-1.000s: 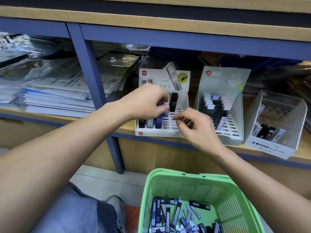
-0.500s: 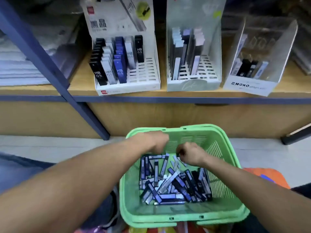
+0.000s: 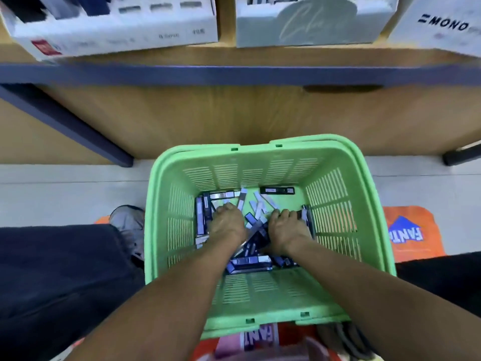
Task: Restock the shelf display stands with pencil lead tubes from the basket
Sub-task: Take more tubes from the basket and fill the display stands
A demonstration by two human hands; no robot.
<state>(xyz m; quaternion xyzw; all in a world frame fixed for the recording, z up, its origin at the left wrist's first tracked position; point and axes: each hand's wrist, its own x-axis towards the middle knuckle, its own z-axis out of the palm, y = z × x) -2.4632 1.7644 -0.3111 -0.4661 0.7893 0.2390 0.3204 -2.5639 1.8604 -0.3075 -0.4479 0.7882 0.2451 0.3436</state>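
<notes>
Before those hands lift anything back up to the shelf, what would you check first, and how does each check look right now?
1. Both hands down in the basket: ok, left hand and right hand rest on the tubes.
2. Tubes left to pick: ok, plenty.
3. Left hand holding a tube: cannot tell, fingers curled downward.
4. Right hand holding a tube: cannot tell.
5. Free slots in the white stand: cannot tell, only its front shows.

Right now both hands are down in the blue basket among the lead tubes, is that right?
Not quite: the basket is green, not blue. The head view shows the left hand and right hand down in it among the lead tubes.
</notes>
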